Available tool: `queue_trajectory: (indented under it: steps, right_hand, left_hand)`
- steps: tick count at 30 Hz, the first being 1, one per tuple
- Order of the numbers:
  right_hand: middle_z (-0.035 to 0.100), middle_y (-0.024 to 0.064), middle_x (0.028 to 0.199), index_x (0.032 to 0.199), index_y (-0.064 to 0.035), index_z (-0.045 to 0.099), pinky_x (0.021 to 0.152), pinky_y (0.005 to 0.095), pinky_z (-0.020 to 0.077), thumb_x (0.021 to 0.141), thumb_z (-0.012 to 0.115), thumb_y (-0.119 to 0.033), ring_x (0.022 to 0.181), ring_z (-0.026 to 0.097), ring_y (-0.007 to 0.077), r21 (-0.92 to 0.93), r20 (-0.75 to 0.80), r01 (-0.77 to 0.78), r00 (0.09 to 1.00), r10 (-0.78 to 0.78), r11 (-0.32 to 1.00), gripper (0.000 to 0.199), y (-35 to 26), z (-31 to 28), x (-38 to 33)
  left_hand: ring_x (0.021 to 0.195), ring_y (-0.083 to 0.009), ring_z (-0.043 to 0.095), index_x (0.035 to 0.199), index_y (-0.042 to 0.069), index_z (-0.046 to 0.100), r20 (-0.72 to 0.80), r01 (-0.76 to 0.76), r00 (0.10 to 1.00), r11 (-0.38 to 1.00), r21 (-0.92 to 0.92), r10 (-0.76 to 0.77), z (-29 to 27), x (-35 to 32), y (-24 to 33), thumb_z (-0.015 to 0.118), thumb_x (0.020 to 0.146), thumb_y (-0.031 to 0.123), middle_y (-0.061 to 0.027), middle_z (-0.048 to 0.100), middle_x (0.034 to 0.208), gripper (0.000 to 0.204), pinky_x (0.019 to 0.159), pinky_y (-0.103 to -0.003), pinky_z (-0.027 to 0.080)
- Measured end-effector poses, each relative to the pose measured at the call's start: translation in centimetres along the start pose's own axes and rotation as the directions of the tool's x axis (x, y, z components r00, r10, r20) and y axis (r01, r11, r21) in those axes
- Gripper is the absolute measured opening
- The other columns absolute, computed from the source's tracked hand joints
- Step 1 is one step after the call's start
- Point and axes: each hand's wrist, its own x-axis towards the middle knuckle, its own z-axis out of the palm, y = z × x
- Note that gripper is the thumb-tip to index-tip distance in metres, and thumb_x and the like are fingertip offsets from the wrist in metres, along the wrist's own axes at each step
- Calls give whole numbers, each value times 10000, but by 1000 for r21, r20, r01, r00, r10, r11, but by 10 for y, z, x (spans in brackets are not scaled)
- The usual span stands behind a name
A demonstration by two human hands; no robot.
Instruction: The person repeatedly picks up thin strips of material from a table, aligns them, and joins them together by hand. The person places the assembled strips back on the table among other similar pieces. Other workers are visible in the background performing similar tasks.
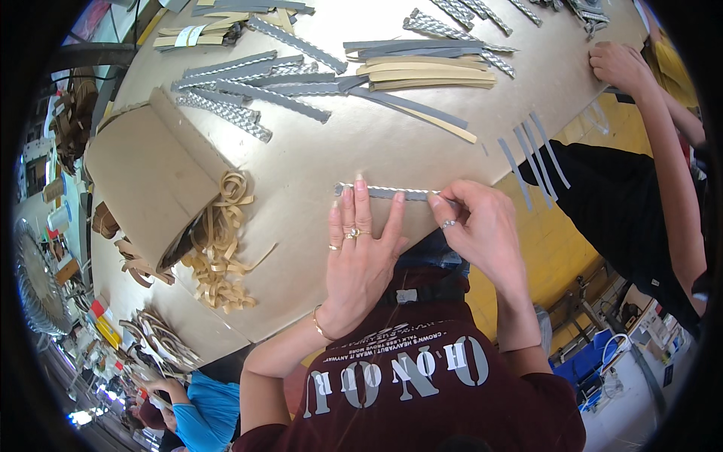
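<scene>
A narrow grey strip with a silvery white braided edge (410,193) lies flat across the near side of the table. My left hand (360,233) presses on it with fingers stretched out and spread, rings on two of them. At the strip's right end, my right hand (478,222) pinches it between thumb and fingertips. Beyond my hands lie several similar braided strips (279,94) in a loose heap. A bundle of tan strips (425,73) rests beside grey ones (414,49).
At left a brown cardboard box (154,177) lies tipped, with curled tan strips (222,260) spilling out. Thin grey tape pieces (536,158) hang at the table's right edge. A co-worker's arms (640,75) rest on the far right. A fan (41,275) stands at far left.
</scene>
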Motion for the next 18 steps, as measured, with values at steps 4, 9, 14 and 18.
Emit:
queue_trajectory:
  steps: [4, 9, 14, 18]
  right_hand:
    - [583, 100, 594, 794, 7, 664, 508, 331, 424, 852, 724, -147, 502, 548, 196, -7, -36, -28, 999, 28, 1000, 175, -1, 1, -3]
    - [589, 52, 619, 830, 32, 663, 564, 297, 440, 867, 724, -108, 580, 540, 130, 236, 41, -252, 968, 249, 938, 157, 8, -9, -9]
    - [603, 44, 674, 875, 45, 667, 630, 279, 455, 878, 711, -86, 660, 538, 114, 281, -9, -137, 989, 146, 950, 138, 15, -9, -13]
    - [610, 53, 688, 883, 32, 664, 653, 295, 453, 879, 698, -71, 664, 551, 137, 324, 8, -115, 993, 119, 939, 108, 12, -8, -16]
  left_hand:
    - [1430, -476, 292, 1501, 296, 422, -61, -7, 998, 998, 63, 10, 4, 4, 8, 582, 949, 408, -362, 255, 1532, 585, 1183, -512, 211]
    - [1417, -493, 298, 1496, 315, 426, -69, -13, 997, 995, 103, 20, 7, 4, 9, 579, 939, 444, -381, 258, 1519, 592, 1176, -517, 218]
    - [1419, -495, 294, 1496, 316, 428, -57, -9, 998, 992, 125, 16, 6, 4, 10, 577, 938, 445, -379, 252, 1523, 592, 1174, -519, 219]
    - [1420, -497, 290, 1498, 316, 425, -53, -6, 999, 993, 115, 12, 6, 5, 10, 579, 938, 440, -379, 258, 1521, 593, 1175, -523, 216]
